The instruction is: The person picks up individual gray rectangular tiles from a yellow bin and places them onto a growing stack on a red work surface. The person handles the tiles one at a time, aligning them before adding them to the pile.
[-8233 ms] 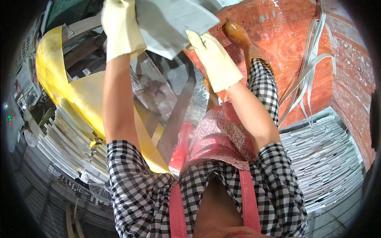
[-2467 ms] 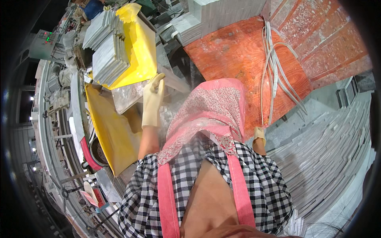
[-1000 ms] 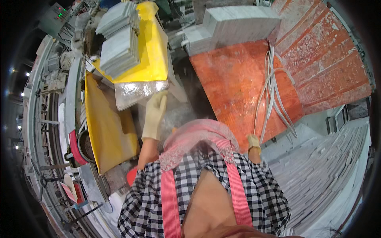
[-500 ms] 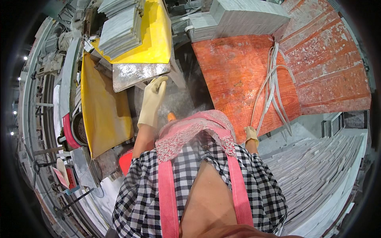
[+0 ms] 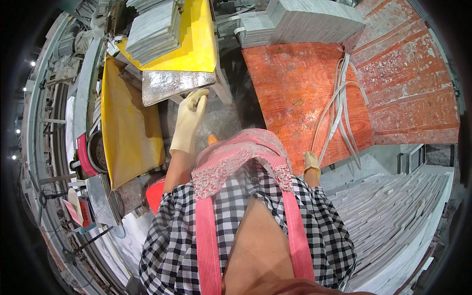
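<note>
Cream rubber gloves cover both my hands. My left hand (image 5: 189, 121) is at the near edge of a wet, shiny grey slab (image 5: 172, 84), its fingers loosely bent and apart with nothing visible between them. Whether the fingertips touch the slab's edge, I cannot tell. At the lower edge of an orange wood-grain board (image 5: 300, 93), my right hand (image 5: 310, 161) is closed on the thin end of a pale strip (image 5: 319, 129). That strip runs up to a loose bundle of pale, flat strips (image 5: 339, 101) lying on the board. The glove hides my right fingertips in part.
Grey stone tiles (image 5: 153, 34) are stacked on a yellow sheet (image 5: 200, 49) beyond the slab. Another yellow sheet (image 5: 130, 130) hangs at left. Larger grey blocks (image 5: 312, 22) stand behind the orange board. Many thin stone strips (image 5: 398, 216) lie at lower right.
The whole view has shifted slightly, so the slab and tile stack appear a little higher and further right. My left hand stays near the slab's edge; my right hand keeps the strip.
</note>
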A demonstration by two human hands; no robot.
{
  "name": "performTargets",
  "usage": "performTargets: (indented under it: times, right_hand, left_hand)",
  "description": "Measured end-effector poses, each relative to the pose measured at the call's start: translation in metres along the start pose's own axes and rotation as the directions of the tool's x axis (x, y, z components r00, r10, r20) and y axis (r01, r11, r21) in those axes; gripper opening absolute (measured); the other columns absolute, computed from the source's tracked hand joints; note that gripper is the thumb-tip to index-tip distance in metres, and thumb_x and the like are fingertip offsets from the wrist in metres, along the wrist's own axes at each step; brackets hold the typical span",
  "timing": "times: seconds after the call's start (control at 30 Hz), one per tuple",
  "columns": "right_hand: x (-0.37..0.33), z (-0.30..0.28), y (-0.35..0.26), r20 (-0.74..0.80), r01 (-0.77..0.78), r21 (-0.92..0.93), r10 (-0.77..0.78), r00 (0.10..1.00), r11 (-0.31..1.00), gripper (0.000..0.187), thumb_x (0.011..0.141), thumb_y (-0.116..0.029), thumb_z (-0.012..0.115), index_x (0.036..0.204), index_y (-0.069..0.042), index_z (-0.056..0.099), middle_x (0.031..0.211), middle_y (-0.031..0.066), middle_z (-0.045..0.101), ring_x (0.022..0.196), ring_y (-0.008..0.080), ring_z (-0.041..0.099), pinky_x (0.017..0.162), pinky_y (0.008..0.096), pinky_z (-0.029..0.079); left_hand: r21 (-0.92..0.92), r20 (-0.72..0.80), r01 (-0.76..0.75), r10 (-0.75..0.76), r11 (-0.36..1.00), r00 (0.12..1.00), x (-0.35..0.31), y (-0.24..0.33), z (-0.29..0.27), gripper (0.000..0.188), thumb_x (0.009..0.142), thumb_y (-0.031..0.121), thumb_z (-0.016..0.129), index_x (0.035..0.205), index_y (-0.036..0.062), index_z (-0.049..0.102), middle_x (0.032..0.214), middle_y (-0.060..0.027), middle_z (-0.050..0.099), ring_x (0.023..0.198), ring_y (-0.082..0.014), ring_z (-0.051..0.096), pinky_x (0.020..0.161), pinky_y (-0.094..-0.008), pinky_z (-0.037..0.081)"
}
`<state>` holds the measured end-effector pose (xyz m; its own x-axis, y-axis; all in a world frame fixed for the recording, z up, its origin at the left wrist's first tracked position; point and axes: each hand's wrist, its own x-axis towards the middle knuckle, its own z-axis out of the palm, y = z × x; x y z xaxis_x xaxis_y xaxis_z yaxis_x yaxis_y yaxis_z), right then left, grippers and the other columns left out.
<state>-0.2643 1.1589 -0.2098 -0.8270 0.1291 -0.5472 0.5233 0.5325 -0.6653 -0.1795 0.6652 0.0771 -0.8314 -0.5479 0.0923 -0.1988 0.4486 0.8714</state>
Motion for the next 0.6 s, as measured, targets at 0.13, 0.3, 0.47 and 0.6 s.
performTargets:
  times: [0.13, 0.3, 0.47, 0.6]
  right_hand:
    - [0.001, -0.001, 0.001, 0.017, 0.011, -0.017, -0.01, 1.0, 1.0, 0.039, 0.088, -0.029, 0.057, 0.108, 0.002, 0.072, 0.104, 0.0186, 0.072, 0.098, 0.0298, 0.065, 0.09, 0.0413, 0.048]
    - [0.012, 0.006, 0.024, -0.052, -0.052, 0.121, 0.059, 0.997, 0.991, 0.039, 0.088, -0.029, 0.059, 0.111, 0.001, 0.071, 0.104, 0.0187, 0.072, 0.097, 0.0304, 0.064, 0.088, 0.0426, 0.047]
    - [0.018, 0.005, 0.041, -0.011, 0.041, 0.076, -0.041, 0.999, 0.996, 0.037, 0.087, -0.026, 0.061, 0.112, -0.001, 0.072, 0.105, 0.0181, 0.072, 0.097, 0.0279, 0.064, 0.088, 0.0408, 0.048]
    - [0.019, 0.001, 0.036, 0.075, 0.101, 0.064, -0.106, 0.992, 0.993, 0.033, 0.091, -0.029, 0.059, 0.106, -0.002, 0.071, 0.101, 0.009, 0.072, 0.09, 0.0185, 0.062, 0.079, 0.0341, 0.047]
  left_hand:
    - [-0.04, 0.008, 0.056, -0.055, 0.998, 0.998, 0.001, 0.0, 0.003, 0.023, 0.097, 0.013, 0.062, 0.113, 0.0002, 0.073, 0.11, -0.0127, 0.072, 0.101, -0.0226, 0.069, 0.088, -0.0304, 0.051]
    - [0.056, 0.02, -0.032, 0.031, 0.998, 0.999, 0.004, 0.002, 0.005, 0.025, 0.099, 0.016, 0.061, 0.115, 0.0013, 0.072, 0.109, -0.0115, 0.073, 0.095, -0.0193, 0.068, 0.085, -0.0296, 0.051]
    - [0.137, 0.012, -0.149, 0.149, 0.979, 0.989, 0.003, 0.006, 0.007, 0.03, 0.102, 0.022, 0.056, 0.119, 0.0035, 0.072, 0.101, -0.006, 0.073, 0.081, -0.0102, 0.062, 0.079, -0.0262, 0.049]
    - [0.0, 0.062, 0.042, -0.041, 0.999, 0.997, 0.013, 0.018, 0.016, 0.029, 0.104, 0.022, 0.055, 0.118, 0.0055, 0.073, 0.096, 0.0001, 0.073, 0.078, -0.0058, 0.057, 0.075, -0.0242, 0.047]
